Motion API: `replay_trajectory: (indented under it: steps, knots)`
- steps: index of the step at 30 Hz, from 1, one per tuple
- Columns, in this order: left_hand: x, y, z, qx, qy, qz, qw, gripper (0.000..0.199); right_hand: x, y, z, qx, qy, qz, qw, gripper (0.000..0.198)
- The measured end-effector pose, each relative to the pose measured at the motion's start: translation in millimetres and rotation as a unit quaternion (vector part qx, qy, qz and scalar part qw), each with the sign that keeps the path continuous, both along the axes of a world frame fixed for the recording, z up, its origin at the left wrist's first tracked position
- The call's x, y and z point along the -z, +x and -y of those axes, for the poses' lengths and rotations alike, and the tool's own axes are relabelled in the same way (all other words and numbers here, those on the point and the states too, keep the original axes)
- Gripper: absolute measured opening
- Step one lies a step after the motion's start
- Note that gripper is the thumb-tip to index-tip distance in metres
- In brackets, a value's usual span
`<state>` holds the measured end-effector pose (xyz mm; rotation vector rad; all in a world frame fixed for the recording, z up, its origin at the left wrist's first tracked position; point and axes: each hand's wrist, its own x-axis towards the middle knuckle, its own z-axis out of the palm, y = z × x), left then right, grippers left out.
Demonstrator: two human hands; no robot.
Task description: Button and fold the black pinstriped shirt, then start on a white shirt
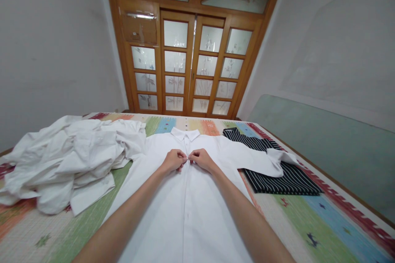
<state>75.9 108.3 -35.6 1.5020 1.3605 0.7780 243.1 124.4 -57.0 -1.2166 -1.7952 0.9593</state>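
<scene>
A white collared shirt (206, 205) lies spread face up, its collar (185, 134) toward the far side and its front placket running down the middle. Below the collar, my left hand (174, 160) pinches the placket edge from the left. My right hand (200, 159) pinches the same spot from the right, fingertips nearly meeting those of the left. Whatever small button sits between the fingers is too small to make out. The shirt's right-hand sleeve (262, 161) stretches out over a folded black-and-white striped garment (284, 183).
A heap of crumpled white clothes (83, 152) lies at the left, touching the shirt's other sleeve. Underneath everything is a colourful striped cloth (286, 222). A pale green board (324, 139) runs along the right side. Wooden glazed doors (191, 61) stand at the back.
</scene>
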Motion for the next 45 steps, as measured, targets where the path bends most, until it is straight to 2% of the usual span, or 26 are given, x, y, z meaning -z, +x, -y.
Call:
replay_trajectory:
  steps: [10,18,24,29,34,40,45]
  knots:
    - [9.5,-0.3,-5.4,-0.013,-0.011,0.063,0.998,0.009,2.9,1.9,-1.9,-0.003,-0.019,-0.021,1.000,0.016]
    - [4.0,1.3,-2.9,-0.084,-0.053,0.148,0.984,0.021,7.2,4.3,-3.6,-0.015,-0.011,-0.026,0.999,0.010]
    - [2.2,0.6,-3.1,-0.086,-0.050,0.122,0.988,0.014,9.3,3.6,-4.1,-0.014,-0.008,-0.024,1.000,0.014]
    - [-3.4,0.9,5.0,-0.072,0.014,0.038,0.997,0.010,8.7,3.9,-3.3,-0.024,-0.004,-0.014,1.000,0.016]
    - [-9.8,4.7,12.2,-0.077,0.038,-0.022,0.996,0.013,7.0,3.1,-2.0,-0.020,0.007,-0.002,1.000,0.013]
    - [-8.1,4.8,10.3,-0.075,0.044,-0.033,0.996,0.018,4.9,1.5,-1.4,-0.007,0.016,0.009,1.000,0.010]
    - [-4.1,2.3,7.5,-0.086,0.025,-0.018,0.996,0.014,2.8,1.3,-0.2,0.005,0.024,0.011,1.000,0.007]
